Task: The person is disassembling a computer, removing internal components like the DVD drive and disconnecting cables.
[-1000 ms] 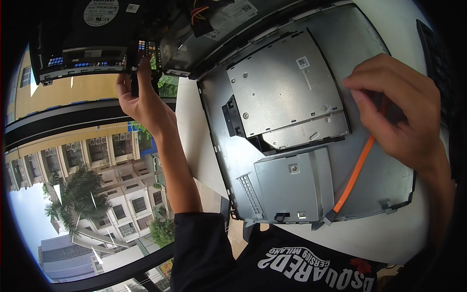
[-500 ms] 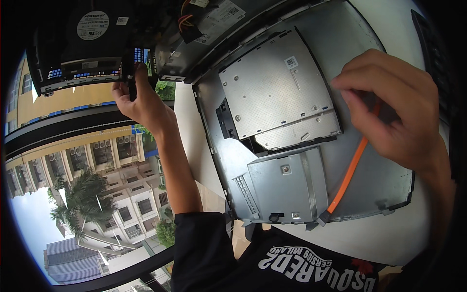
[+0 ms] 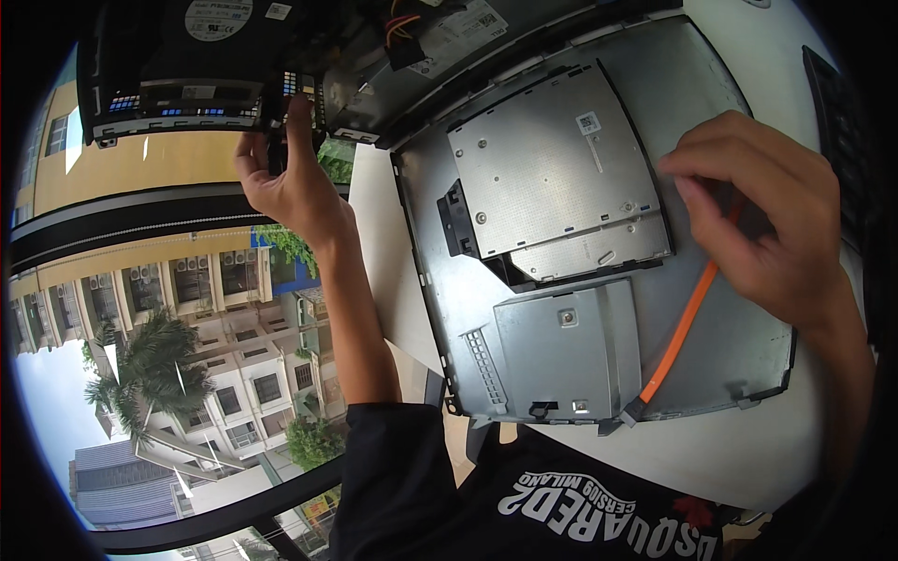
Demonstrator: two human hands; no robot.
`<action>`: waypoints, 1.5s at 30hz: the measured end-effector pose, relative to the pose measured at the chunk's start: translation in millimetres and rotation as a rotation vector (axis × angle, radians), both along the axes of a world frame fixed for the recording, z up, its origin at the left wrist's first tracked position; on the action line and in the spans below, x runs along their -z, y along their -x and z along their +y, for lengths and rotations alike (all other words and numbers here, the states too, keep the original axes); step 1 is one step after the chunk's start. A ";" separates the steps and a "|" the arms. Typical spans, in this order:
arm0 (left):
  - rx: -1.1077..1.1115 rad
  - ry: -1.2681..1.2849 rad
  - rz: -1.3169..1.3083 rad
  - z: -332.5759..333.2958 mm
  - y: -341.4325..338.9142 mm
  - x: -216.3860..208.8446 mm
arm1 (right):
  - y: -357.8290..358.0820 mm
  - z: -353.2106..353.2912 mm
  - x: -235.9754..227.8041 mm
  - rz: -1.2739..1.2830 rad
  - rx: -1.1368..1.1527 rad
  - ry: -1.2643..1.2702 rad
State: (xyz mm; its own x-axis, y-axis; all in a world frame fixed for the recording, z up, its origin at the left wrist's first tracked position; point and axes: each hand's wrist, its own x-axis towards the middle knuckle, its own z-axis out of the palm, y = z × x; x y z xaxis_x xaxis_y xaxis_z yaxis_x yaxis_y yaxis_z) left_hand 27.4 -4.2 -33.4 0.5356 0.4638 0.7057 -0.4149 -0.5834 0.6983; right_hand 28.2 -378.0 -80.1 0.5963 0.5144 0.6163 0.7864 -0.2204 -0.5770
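Note:
At the upper left, my left hand (image 3: 297, 192) is closed around a black part at the edge of an open computer case (image 3: 168, 126), thumb on the near side. Above the side panel (image 3: 720, 360), my right hand (image 3: 772, 210) is held in a pinch, thumb and index fingertips together; anything between them is too small to make out. Under that hand runs a flat orange cable (image 3: 681, 332) with a dark connector at its near end. A silver slim optical drive (image 3: 552, 178) with a black bracket lies on the grey metal panel.
Inside the case are a black fan (image 3: 210, 61) and a plug with coloured wires (image 3: 404, 47). A raised metal cover (image 3: 566, 346) sits on the panel's near part. A black keyboard (image 3: 835, 140) stands at the right on the white table (image 3: 673, 458). A window (image 3: 187, 374) is at the left.
The view has shifted slightly, so the case and the drive appear farther right. My left hand keeps its grip on the black part, and my right hand stays pinched above the panel.

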 end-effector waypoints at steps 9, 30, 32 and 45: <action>0.022 0.066 -0.017 -2.6 -6.4 6.8 | -5.5 1.1 4.7 0.032 0.011 0.045; 0.148 -0.072 0.070 8.2 17.8 4.3 | 2.5 3.0 -6.4 0.049 0.017 0.035; 0.146 -0.091 0.072 11.2 16.8 6.1 | 1.8 3.2 -6.8 0.050 0.019 0.040; 0.115 -0.234 0.076 38.6 15.6 -0.6 | -4.4 8.1 -8.2 0.040 0.009 0.015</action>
